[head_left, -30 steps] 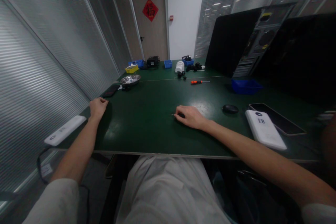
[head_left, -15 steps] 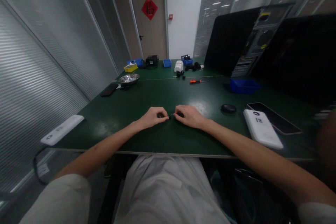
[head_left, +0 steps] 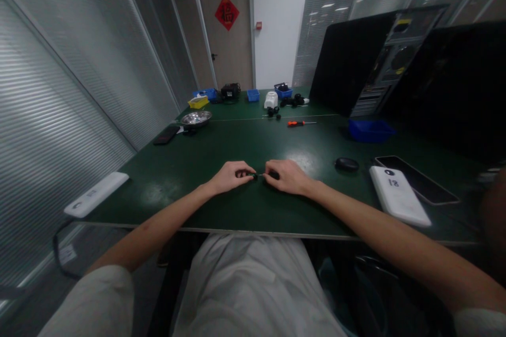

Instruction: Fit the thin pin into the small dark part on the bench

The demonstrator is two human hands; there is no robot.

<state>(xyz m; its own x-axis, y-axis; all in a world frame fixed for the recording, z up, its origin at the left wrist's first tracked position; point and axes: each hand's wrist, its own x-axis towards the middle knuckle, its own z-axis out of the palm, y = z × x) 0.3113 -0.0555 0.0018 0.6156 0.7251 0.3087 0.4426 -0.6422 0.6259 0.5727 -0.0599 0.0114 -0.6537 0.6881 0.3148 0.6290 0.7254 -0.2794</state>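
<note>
Low over the green table, near its front edge, my two hands face each other with fingertips a short way apart. My left hand is closed in a pinch on a small dark part that pokes out past the thumb and index finger. Between the fingers of my right hand is a thin, light, pin-like piece, its tip pointing at the dark part. Both pieces are too small to name, and whether they touch I cannot tell.
Right of my hands lie a black mouse, a white power bank and a phone. Farther back are an orange screwdriver, a blue tray and a metal bowl. A white device rests at the left edge.
My hands hold almost the same pose. A slightly wider gap shows between the fingertips, and the whole view has shifted a little.
</note>
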